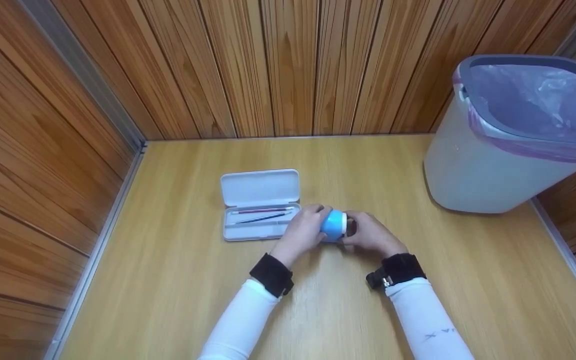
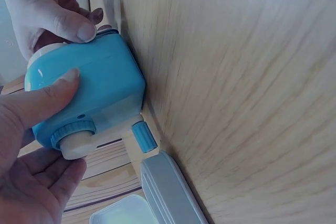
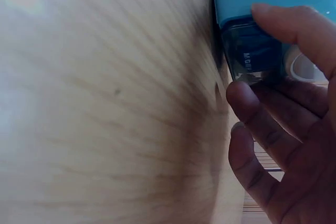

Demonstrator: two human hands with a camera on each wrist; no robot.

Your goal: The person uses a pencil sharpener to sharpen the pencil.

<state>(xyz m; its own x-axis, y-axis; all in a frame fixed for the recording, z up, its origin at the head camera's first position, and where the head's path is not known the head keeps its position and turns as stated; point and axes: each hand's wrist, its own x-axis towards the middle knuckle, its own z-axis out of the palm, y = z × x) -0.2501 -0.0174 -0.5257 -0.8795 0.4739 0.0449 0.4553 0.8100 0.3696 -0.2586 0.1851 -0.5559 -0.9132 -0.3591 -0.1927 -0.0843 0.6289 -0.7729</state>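
A blue desktop pencil sharpener (image 1: 334, 226) stands on the table between the two hands. My left hand (image 1: 304, 231) grips its body, with the thumb (image 2: 60, 93) laid along the blue casing. Below that thumb are a white knob (image 2: 76, 144) in a ribbed blue ring and a blue crank handle (image 2: 144, 136). At the opposite end, my right hand (image 1: 370, 234) holds the sharpener by its clear shavings drawer (image 3: 254, 56), thumb at the casing's edge and fingers curled around beneath. Left of the sharpener lies an open white pencil case (image 1: 260, 187).
Inside the case are a reddish pencil (image 1: 263, 211) and a dark pencil (image 1: 263, 218). A lined waste bin (image 1: 478, 175) stands at the back right. Wood-panelled walls (image 1: 288, 70) bound the table (image 1: 178, 300) at the back and sides.
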